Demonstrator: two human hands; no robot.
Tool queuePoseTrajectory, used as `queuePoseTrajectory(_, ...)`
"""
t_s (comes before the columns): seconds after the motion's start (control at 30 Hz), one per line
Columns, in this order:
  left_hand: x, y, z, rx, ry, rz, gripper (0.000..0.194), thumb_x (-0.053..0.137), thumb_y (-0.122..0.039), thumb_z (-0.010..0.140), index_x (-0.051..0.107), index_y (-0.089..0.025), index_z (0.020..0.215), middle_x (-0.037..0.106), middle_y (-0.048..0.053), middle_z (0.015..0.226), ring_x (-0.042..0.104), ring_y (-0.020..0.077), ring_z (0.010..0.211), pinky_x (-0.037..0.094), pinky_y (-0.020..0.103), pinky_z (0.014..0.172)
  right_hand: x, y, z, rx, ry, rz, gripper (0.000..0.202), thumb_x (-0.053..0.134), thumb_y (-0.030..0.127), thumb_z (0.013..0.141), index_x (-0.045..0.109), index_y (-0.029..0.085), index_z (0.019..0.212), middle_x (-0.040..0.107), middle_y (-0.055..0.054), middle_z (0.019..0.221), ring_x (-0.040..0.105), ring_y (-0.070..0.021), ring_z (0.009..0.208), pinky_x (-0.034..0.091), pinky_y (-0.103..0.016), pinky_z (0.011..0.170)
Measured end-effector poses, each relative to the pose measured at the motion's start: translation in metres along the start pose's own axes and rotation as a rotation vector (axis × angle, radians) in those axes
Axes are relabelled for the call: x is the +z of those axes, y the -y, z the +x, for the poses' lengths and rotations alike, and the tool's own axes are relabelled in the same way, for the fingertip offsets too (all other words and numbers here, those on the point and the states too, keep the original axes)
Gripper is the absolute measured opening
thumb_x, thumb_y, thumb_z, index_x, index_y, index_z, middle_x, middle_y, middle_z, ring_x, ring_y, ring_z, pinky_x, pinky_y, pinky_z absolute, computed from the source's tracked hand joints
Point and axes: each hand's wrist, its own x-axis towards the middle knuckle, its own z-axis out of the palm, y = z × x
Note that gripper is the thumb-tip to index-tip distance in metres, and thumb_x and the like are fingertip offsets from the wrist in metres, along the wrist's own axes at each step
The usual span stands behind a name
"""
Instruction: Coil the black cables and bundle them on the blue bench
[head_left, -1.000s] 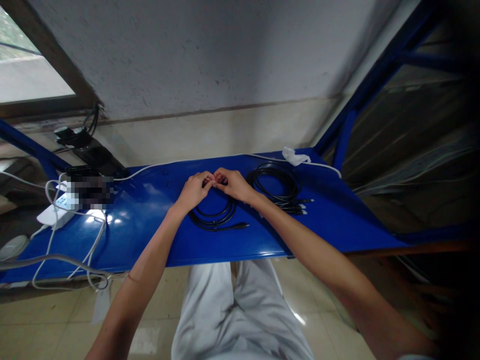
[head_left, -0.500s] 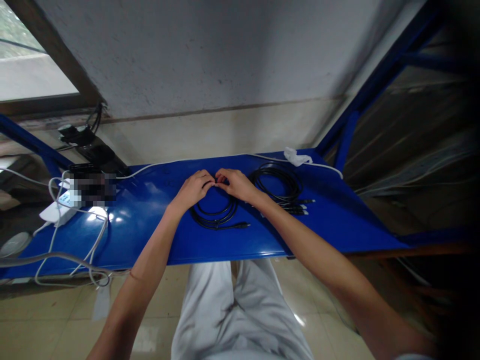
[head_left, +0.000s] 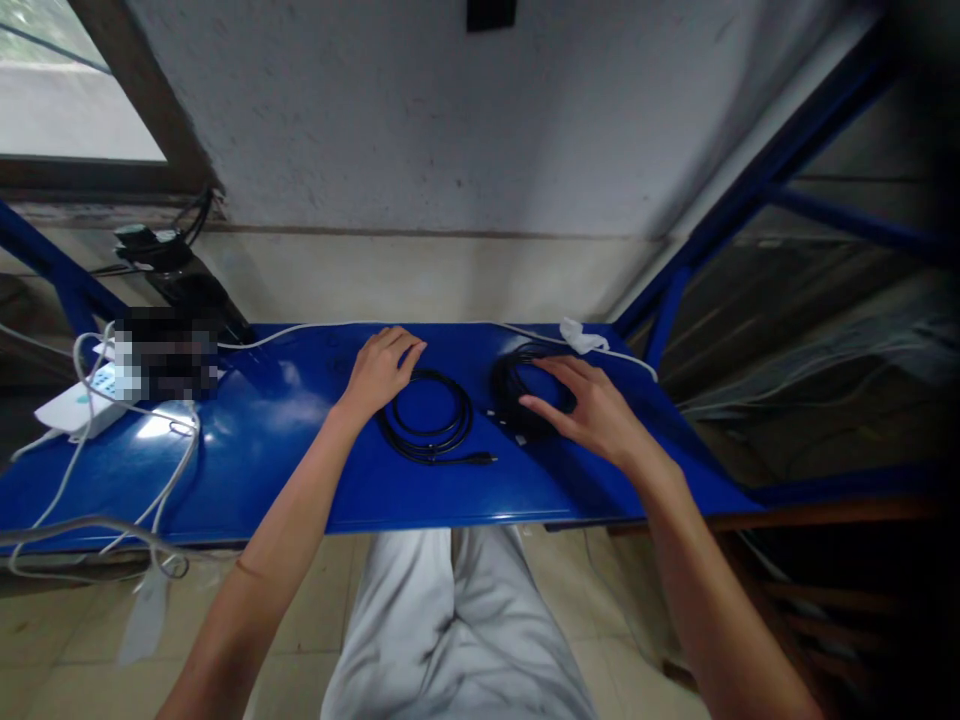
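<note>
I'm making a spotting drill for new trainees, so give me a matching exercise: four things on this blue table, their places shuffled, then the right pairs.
Things
1. Single round coil of thin black cable
2. Dense round bundle of black cables
3. Crumpled white scrap
4. Long white power strip

Places
A. At the left end of the smooth blue table
B. At the fingers of the bare right hand
C. Along the table's back edge, toward the right
D. Mid-table, just by the bare left hand

Pairs
1-D, 2-B, 3-C, 4-A
</note>
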Motion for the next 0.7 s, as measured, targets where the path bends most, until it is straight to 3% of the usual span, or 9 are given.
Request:
queuePoseTrajectory(0.1, -0.003, 0.001, 0.001, -0.022, -0.085, 0.03, 0.034, 0.049, -0.04, 0.114, 0.076, -0.019, 0.109, 0.076, 0.01, 0.108, 0.07, 0.0253, 0.105, 0.052, 0.041, 0.1, -0.003, -0.024, -0.049, 0.052, 0.093, -0.109, 0.064, 0.07, 0.058, 0.1, 0.063, 0.018, 0.15, 0.068, -0.022, 0.146, 0.067, -0.0423, 0.133, 0.056, -0.061, 0.111)
queuePoseTrajectory(0.2, -0.005, 0.008, 0.001, -0.064, -0.131, 0.075, 0.032, 0.05, -0.039, 0.113, 0.075, -0.019, 0.108, 0.075, 0.01, 0.107, 0.069, 0.0263, 0.106, 0.052, 0.041, 0.099, 0.006, -0.036, -0.073, 0.046, 0.138, -0.121, 0.047, 0.062, 0.048, 0.106, 0.067, 0.019, 0.144, 0.069, -0.021, 0.144, 0.069, -0.039, 0.13, 0.058, -0.057, 0.108)
queuePoseTrajectory(0.33, -0.011, 0.028, -0.003, -0.152, -0.14, 0.133, 0.027, 0.051, -0.034, 0.11, 0.073, -0.019, 0.106, 0.075, 0.011, 0.107, 0.068, 0.0273, 0.105, 0.051, 0.041, 0.098, 0.013, -0.039, -0.07, -0.012, 0.121, -0.122, 0.031, 0.062, 0.04, 0.107, 0.071, 0.023, 0.132, 0.074, -0.017, 0.13, 0.07, -0.036, 0.123, 0.056, -0.056, 0.106)
queuePoseTrajectory(0.5, -0.024, 0.062, -0.012, -0.315, -0.136, 0.264, 0.02, 0.055, -0.029, 0.104, 0.074, -0.02, 0.105, 0.075, 0.012, 0.11, 0.068, 0.0311, 0.109, 0.05, 0.044, 0.099, 0.006, -0.045, -0.057, -0.092, 0.165, -0.062, 0.025, 0.063, 0.038, 0.107, 0.07, 0.024, 0.126, 0.074, -0.015, 0.123, 0.071, -0.0337, 0.118, 0.056, -0.052, 0.101)
queuePoseTrajectory(0.7, -0.034, 0.088, -0.019, -0.471, -0.19, 0.289, 0.025, 0.053, -0.021, 0.098, 0.074, -0.019, 0.112, 0.075, 0.013, 0.116, 0.069, 0.0304, 0.109, 0.051, 0.044, 0.103, -0.006, -0.053, -0.052, -0.042, 0.137, -0.009, 0.025, 0.06, 0.044, 0.108, 0.069, 0.022, 0.116, 0.078, -0.013, 0.109, 0.075, -0.0322, 0.101, 0.059, -0.048, 0.093)
